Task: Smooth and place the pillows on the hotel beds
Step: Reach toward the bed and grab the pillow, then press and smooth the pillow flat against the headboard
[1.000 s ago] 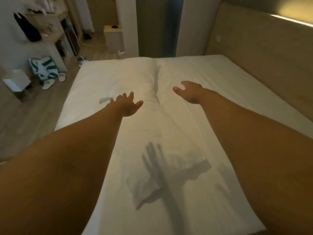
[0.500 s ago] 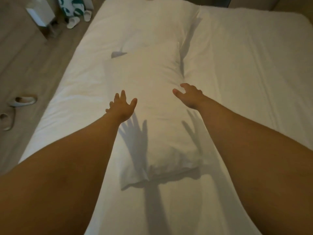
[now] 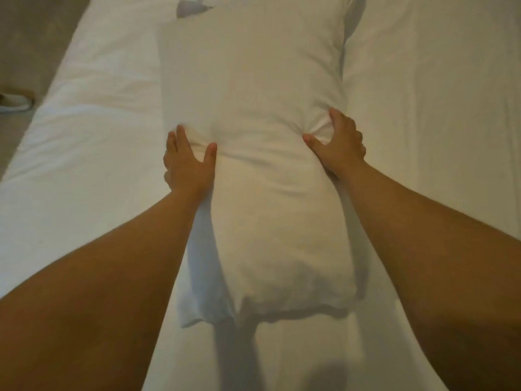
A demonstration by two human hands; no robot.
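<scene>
A long white pillow (image 3: 262, 108) lies lengthwise down the middle of the white bed (image 3: 423, 136). My left hand (image 3: 187, 162) grips the pillow's left side, thumb on top and fingers tucked along the edge. My right hand (image 3: 338, 145) grips its right side, and the fabric bunches into creases under the thumb. The pillow is pinched narrower between both hands. Its near end is puffed and casts a shadow on the sheet. A second white pillow (image 3: 191, 7) peeks out beyond the far end, mostly hidden.
Wooden floor (image 3: 31, 46) runs along the left of the bed, with a white slipper (image 3: 15, 103) near the bed's edge. The bed's white cover spreads wide on both sides of the pillow.
Both hands went from hovering open above the bed to gripping the pillow's two sides. The camera has tilted down and come closer, so the room has left the view.
</scene>
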